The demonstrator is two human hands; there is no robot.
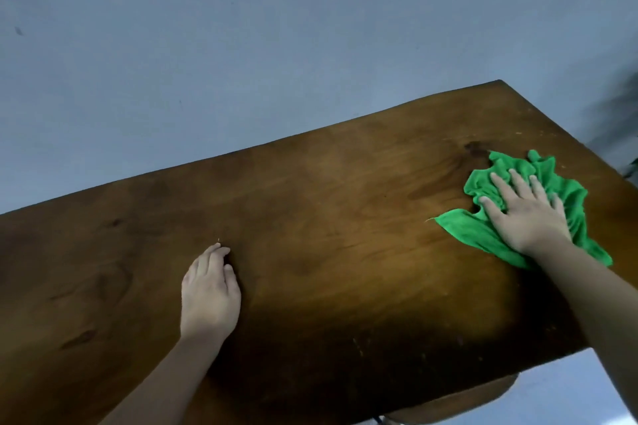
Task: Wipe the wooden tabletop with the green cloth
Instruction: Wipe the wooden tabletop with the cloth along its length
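Head view: right hand (528, 217) lies flat, fingers spread, pressing the green cloth (483, 235) at three o'clock. Soft and crumpled, it likely bunches; palm pressure suits. Left hand (210, 293) rests empty on the desk (328, 252).

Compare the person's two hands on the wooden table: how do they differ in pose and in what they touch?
The right hand lies flat with fingers spread, pressing the green cloth; the left hand has its fingers together and slightly curled, resting on bare wood. The right hand is near the table's far right corner; the left hand is toward the middle. Both lie palm down.
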